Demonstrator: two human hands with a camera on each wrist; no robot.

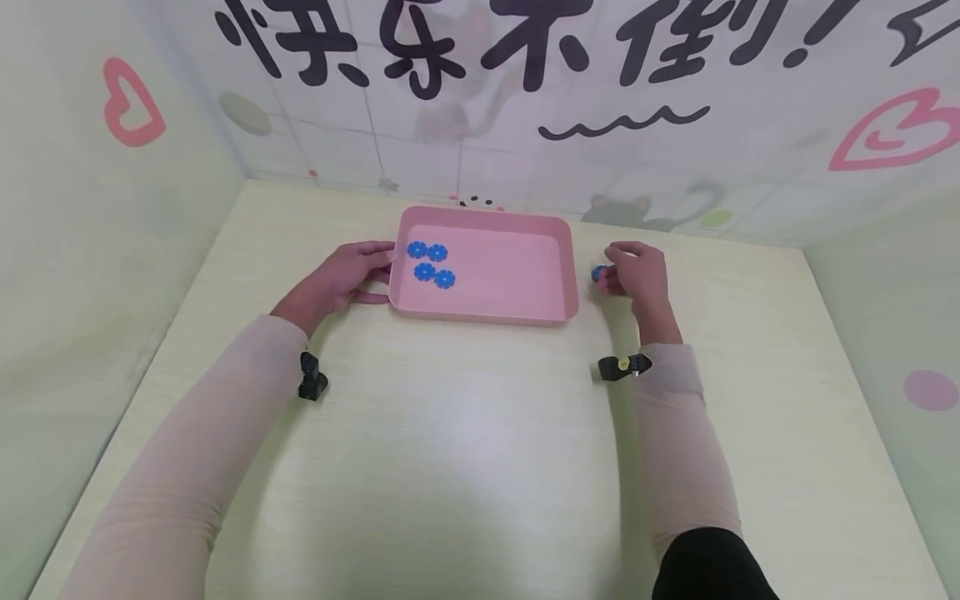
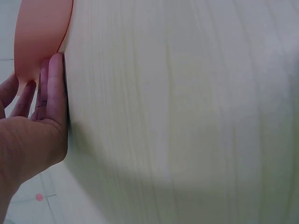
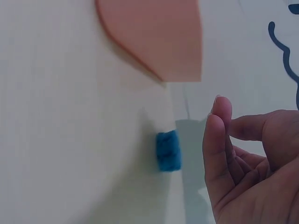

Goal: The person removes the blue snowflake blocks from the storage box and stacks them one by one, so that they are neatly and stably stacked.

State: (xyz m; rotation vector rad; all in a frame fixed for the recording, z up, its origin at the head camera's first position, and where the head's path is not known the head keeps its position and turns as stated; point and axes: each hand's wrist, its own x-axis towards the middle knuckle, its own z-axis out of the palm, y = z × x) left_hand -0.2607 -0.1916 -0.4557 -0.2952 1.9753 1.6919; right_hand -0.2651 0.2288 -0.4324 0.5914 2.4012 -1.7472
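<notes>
A pink rectangular tray (image 1: 502, 267) lies on the table, with several blue flower-shaped discs (image 1: 425, 272) in its left part. My left hand (image 1: 348, 271) is at the tray's left end, its fairly straight fingers touching the end wall; the left wrist view shows these fingers (image 2: 55, 88) against the tray's outside (image 2: 42, 37). Right of the tray, my right hand (image 1: 637, 271) hovers near a small blue piece (image 1: 598, 272). In the right wrist view that blue piece (image 3: 168, 150) stands on the table, apart from the bent fingers (image 3: 216, 149). Thumb and fingertips come close together, with nothing visible between them.
A pale wood-look table (image 1: 450, 433) carries everything. Behind it rises a printed wall sheet (image 1: 480, 150) with dark lettering, and further sheets stand at left and right. Small black devices (image 1: 311, 377) sit at both wrists.
</notes>
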